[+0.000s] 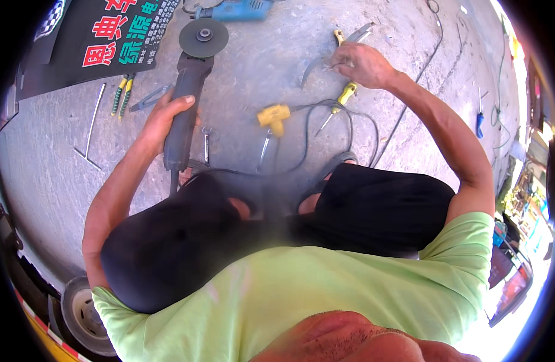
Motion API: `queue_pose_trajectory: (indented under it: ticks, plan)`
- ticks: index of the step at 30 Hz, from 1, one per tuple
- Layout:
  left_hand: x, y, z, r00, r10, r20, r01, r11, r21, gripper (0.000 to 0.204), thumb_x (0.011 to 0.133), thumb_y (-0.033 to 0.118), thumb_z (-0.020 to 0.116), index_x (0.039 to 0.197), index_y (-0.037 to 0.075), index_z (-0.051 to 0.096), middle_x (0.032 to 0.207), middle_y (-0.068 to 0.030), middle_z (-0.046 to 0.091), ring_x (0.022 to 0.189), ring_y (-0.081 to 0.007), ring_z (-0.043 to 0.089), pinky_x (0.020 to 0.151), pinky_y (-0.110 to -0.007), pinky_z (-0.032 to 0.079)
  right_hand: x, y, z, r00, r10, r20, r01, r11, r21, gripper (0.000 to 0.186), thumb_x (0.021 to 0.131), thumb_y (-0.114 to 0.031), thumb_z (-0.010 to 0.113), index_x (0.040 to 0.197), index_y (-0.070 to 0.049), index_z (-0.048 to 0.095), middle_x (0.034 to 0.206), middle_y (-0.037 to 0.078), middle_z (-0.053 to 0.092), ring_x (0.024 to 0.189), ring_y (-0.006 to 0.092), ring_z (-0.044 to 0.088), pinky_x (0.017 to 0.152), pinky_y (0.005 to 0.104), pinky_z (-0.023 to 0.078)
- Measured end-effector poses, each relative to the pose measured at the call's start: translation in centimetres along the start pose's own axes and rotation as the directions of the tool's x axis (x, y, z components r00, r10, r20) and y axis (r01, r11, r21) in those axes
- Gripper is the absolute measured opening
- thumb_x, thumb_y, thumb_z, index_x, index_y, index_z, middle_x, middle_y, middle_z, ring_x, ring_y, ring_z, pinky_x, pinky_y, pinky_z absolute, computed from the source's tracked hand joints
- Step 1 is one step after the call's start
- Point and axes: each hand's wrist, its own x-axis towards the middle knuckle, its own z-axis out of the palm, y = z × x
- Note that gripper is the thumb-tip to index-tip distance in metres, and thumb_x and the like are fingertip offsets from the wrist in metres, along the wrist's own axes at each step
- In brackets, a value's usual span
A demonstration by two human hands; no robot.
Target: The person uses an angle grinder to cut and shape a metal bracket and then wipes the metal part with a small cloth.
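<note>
My left hand (168, 119) is wrapped round the dark body of an angle grinder (186, 96). Its round grinding disc (203, 38) points away from me, and the cord leaves its near end. At the far right, my right hand (365, 63) has its fingers curled together low over the ground. Under and beside these fingers show a curved grey metal piece (314, 70), a grey blade-like piece (360, 32) and a yellow handle (339, 37). What the fingers grip is partly hidden. Just nearer to me lies a screwdriver with a yellow handle (347, 93).
A yellow plug connector (274, 116) with a dark cable lies between my hands. Two wrenches (206, 145) are near my feet. Left are green-yellow pliers (122, 96), a T-handle wrench (91, 136) and a dark printed board (78, 54). A blue power tool (238, 9) lies beyond the disc.
</note>
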Motion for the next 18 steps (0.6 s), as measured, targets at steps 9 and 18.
queue_pose_trajectory:
  ticks: [9, 18]
  plan:
    - [0.0, 0.5, 1.1, 1.0, 0.023, 0.019, -0.022, 1.0, -0.003, 0.057, 0.09, 0.038, 0.071, 0.129, 0.002, 0.05, 0.103, -0.0133, 0.064, 0.084, -0.0208, 0.068, 0.072, -0.036, 0.057, 3.3, 2.3, 7.0, 0.863, -0.463, -0.201, 0.395, 0.868, -0.3, 0.012, 0.085, -0.014, 0.072, 0.096, -0.007, 0.072, 0.129, 0.01, 0.064, 0.126, 0.0303, 0.057, 0.11, 0.0445, 0.045]
    - [-0.7, 0.6, 1.4, 0.999, 0.033, 0.023, -0.032, 0.999, -0.03, 0.059, 0.089, 0.037, 0.072, 0.13, 0.002, 0.049, 0.105, -0.0138, 0.064, 0.085, -0.021, 0.068, 0.075, -0.038, 0.057, 6.6, 3.3, 6.5, 0.962, -0.271, -0.034, 0.27, 0.963, -0.028, 0.017, 0.09, -0.015, 0.072, 0.101, -0.005, 0.064, 0.101, 0.009, 0.073, 0.093, 0.0314, 0.07, 0.084, 0.0427, 0.055]
